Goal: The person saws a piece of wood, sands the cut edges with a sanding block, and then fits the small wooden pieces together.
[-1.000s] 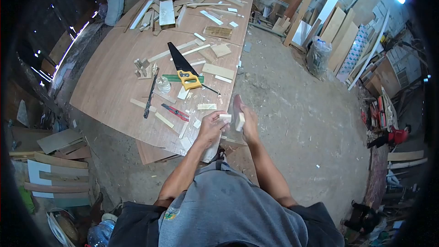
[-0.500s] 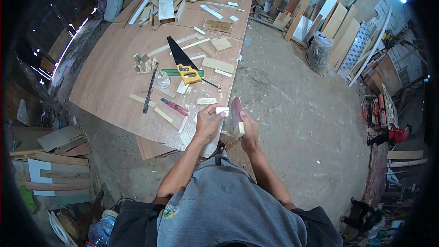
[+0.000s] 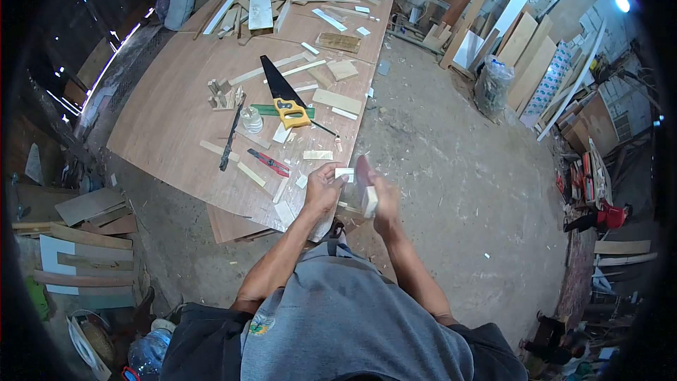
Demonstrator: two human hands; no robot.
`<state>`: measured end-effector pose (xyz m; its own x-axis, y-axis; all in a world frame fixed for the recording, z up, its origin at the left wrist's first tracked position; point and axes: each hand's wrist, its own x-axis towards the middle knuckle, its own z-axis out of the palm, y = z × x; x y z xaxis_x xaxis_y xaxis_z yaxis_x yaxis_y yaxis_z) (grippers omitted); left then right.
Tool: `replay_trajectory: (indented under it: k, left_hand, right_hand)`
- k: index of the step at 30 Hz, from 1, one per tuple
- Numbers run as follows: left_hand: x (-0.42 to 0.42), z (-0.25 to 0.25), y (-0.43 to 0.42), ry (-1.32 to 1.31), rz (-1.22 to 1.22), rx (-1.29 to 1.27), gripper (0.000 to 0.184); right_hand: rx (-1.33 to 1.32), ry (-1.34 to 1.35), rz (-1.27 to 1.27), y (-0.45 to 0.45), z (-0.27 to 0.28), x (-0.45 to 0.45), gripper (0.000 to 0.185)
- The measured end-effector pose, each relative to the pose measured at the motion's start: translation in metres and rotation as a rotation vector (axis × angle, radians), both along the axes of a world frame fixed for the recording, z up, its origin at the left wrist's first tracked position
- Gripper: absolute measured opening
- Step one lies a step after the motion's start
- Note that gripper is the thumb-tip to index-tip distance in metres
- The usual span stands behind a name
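My left hand (image 3: 324, 190) is closed on a small white-faced wood piece (image 3: 345, 173), pinched between thumb and fingers at the table's near right edge. In my right hand (image 3: 386, 203) is a sanding block (image 3: 364, 171), a pale wood block with a reddish-brown abrasive face turned toward the small piece. Motion blurs the right hand and the block, so whether the block touches the piece I cannot tell. A short wood strip (image 3: 318, 155) lies just beyond my left hand. To its left is a red-and-black hand tool (image 3: 269, 162).
A yellow-handled handsaw (image 3: 291, 113), a clear jar (image 3: 252, 120) and a dark bar (image 3: 231, 137) lie on the plywood table (image 3: 162, 113). Scrap wood (image 3: 260, 10) is piled at its far end. Boards (image 3: 525, 63) lean on the right wall beside a filled plastic bag (image 3: 495, 85).
My right hand and the sanding block have shifted slightly and are now blurred by motion. My left hand still holds the small wood piece in nearly the same place.
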<state>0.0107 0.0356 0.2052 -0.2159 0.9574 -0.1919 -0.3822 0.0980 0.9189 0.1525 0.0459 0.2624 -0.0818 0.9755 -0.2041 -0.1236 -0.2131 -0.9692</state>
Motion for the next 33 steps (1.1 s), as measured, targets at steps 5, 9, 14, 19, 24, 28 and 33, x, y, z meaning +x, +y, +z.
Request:
replay_trajectory:
  k: [5,9,14,19,24,28,33]
  left_hand:
    - [0.002,0.005,-0.004,-0.043,-0.064,0.002,0.023]
    - [0.009,0.002,-0.002,0.009,-0.027,0.028,0.022]
    - [-0.001,-0.001,-0.002,0.031,-0.074,0.038,0.023]
    - [0.002,0.005,-0.003,0.085,-0.029,0.024,0.024]
    - [-0.003,0.007,-0.007,0.148,-0.061,0.064,0.026]
    - [-0.005,0.01,-0.005,0.144,-0.003,0.069,0.026]
    - [-0.008,0.002,-0.003,0.109,-0.105,0.099,0.024]
  right_hand:
    - [-0.01,-0.113,0.001,0.039,-0.082,-0.001,0.035]
    - [0.054,-0.169,-0.048,0.013,-0.023,-0.007,0.036]
    - [0.037,-0.266,0.034,0.041,-0.046,-0.007,0.035]
    - [-0.021,-0.206,-0.008,0.021,-0.033,-0.004,0.048]
    - [0.051,-0.225,-0.001,0.037,-0.029,-0.017,0.037]
    - [0.08,-0.192,0.024,0.002,-0.001,-0.02,0.046]
    - [0.031,-0.371,0.088,0.046,-0.034,-0.013,0.047]
